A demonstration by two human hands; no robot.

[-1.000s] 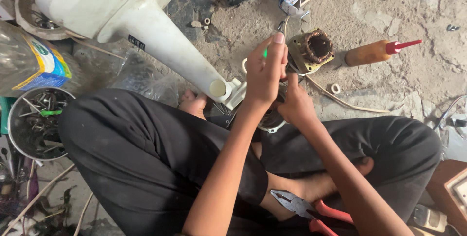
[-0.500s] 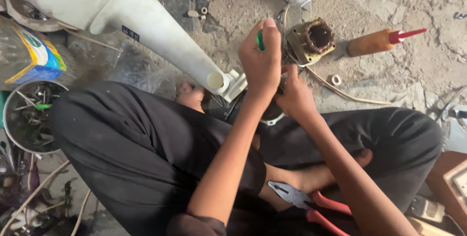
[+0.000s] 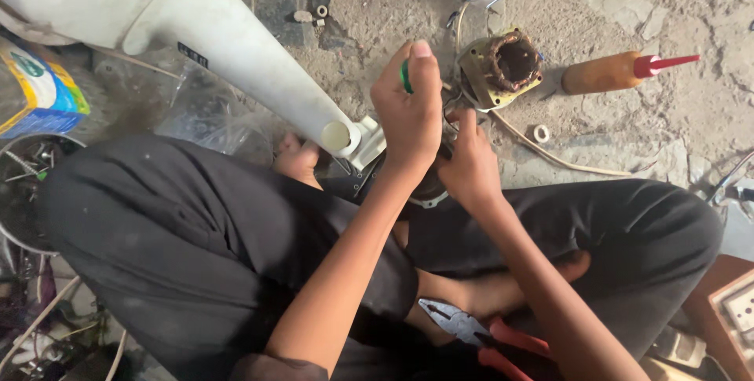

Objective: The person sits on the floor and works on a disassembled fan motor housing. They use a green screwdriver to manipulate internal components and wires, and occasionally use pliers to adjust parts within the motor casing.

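Green handle: a thin green tool handle (image 3: 405, 76) shows only as a sliver inside the left hand (image 3: 408, 118); its tip is hidden, so what kind of tool it is cannot be told.
Left grip: fist closed around that handle, thumb up, held above the piece being worked on.
Right grip: the right hand (image 3: 470, 167) is curled down onto a dark round part (image 3: 428, 191) just beneath both hands; whether the fingers close around it or only press cannot be made out.
Dark part: mostly covered by the hands, resting between the knees on the floor.
Just beyond: a brass-coloured motor stator (image 3: 503, 67) with copper windings, touching distance from the left hand.
Left of hands: the white plastic neck of a fan stand (image 3: 251, 59), cut off at the top edge.
Further out: an amber squeeze bottle with red nozzle (image 3: 620, 72) lying on the concrete floor (image 3: 628, 4).
Near lap: red-handled pliers (image 3: 479, 334) resting on the crossed legs.
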